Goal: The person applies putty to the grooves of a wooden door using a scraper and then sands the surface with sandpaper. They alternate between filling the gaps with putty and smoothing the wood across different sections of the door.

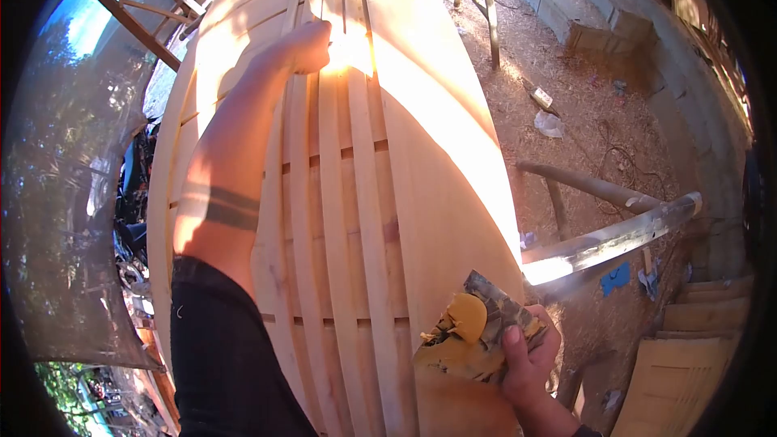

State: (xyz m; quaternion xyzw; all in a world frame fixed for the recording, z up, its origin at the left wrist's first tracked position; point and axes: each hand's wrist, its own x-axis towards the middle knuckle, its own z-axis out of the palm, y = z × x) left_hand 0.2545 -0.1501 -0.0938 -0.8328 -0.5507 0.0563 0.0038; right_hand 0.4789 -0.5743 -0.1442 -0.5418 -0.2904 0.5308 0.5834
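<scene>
Head view: left hand (312, 47) far, over raised wooden strips (333, 194); putty-smeared board (494, 287) near right.
Yellow putty lump (468, 317) sits on the board, near and right of the left hand; right hand (530, 356) is closer, gripping the board's right edge. Left fingers curled; glare, can't tell what's inside. Strips run near-far. Count: two hands, one board, one main lump, at least three strips.

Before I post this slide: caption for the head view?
Left hand curled over a partly sunlit, slatted wooden panel; right hand holds a flat piece smeared with yellow paste.
</scene>
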